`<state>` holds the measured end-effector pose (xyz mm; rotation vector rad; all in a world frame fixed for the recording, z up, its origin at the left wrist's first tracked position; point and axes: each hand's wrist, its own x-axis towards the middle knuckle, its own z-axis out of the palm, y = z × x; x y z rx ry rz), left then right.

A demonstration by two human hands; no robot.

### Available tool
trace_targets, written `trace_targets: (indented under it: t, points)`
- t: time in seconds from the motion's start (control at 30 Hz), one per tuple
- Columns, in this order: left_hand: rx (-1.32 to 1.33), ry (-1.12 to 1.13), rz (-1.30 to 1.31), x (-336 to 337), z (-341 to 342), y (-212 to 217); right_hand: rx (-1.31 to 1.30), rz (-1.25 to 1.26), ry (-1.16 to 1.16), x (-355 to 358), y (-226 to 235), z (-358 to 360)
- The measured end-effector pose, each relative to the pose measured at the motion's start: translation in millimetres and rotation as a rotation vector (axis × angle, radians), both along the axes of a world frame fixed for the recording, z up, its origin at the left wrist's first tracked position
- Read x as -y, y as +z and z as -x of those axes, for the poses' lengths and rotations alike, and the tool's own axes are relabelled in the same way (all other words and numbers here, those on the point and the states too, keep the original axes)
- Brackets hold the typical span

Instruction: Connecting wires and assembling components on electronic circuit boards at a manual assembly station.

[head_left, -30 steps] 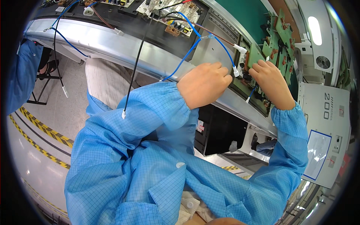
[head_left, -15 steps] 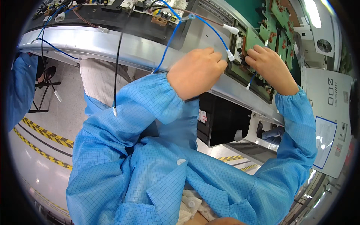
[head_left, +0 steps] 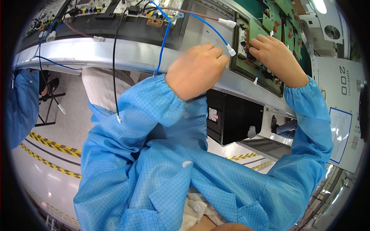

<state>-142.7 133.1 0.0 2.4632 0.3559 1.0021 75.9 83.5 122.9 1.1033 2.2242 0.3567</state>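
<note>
My left hand (head_left: 196, 71) is curled near the silver frame edge, its fingertips pinching a blue wire (head_left: 210, 27) just behind its white connector (head_left: 231, 50). My right hand (head_left: 274, 57) rests on a green circuit board (head_left: 257, 42) set in a black tray, fingers pressing on the board's parts. A second white connector (head_left: 226, 22) on a brown wire lies above the left hand. Both arms wear blue gridded sleeves.
A long silver frame (head_left: 115, 57) runs across the top with more boards and wires on it. A black wire (head_left: 114, 69) and a thin blue wire (head_left: 52, 82) hang off its edge. A black box (head_left: 231, 115) sits under the frame. Another person's blue sleeve (head_left: 21, 104) is at left.
My view has shifted, so frame and hands sit lower and larger. The left hand has drawn back slightly from the board with the blue wire; the right hand stays on the board.
</note>
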Motion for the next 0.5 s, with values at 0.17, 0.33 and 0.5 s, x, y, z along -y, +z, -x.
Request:
trace_targets:
  t: [0.17, 0.33, 0.5]
  points:
    - [0.004, -0.031, -0.019, -4.0, 0.0, 7.7, -0.035, -0.137, -0.025, 5.7, 26.2, 8.5]
    - [-0.216, 0.053, -0.073, 7.9, -20.5, 13.3, -0.615, -0.391, -0.166, 50.9, 33.8, 20.6]
    - [-0.419, -0.05, 0.096, 38.7, -57.1, 11.4, -1.056, -0.369, -0.332, 70.8, -36.2, 34.6]
